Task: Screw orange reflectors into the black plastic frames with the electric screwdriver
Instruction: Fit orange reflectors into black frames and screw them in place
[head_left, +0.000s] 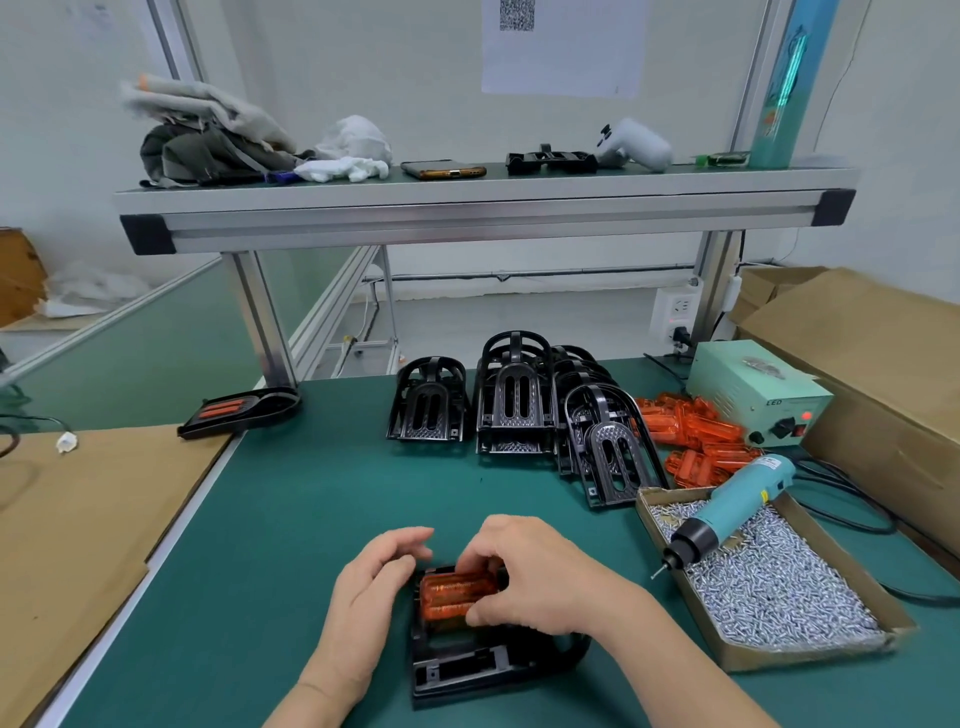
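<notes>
On the green counter (291, 519), a black frame (467, 670) lies flat near the front edge. The right hand (530, 577) pinches an orange reflector (452, 595) seated in the frame's far end. The left hand (374, 587) lies against the frame's left edge, fingers curled over its far corner.

To the right, an electric screwdriver (732, 506) rests on a cardboard box of screws (779, 587). Behind it lie loose reflectors (696, 431), beside a stack of frames (514, 395) and a pale green power box (753, 389). One fitted frame (239, 410) lies far left.
</notes>
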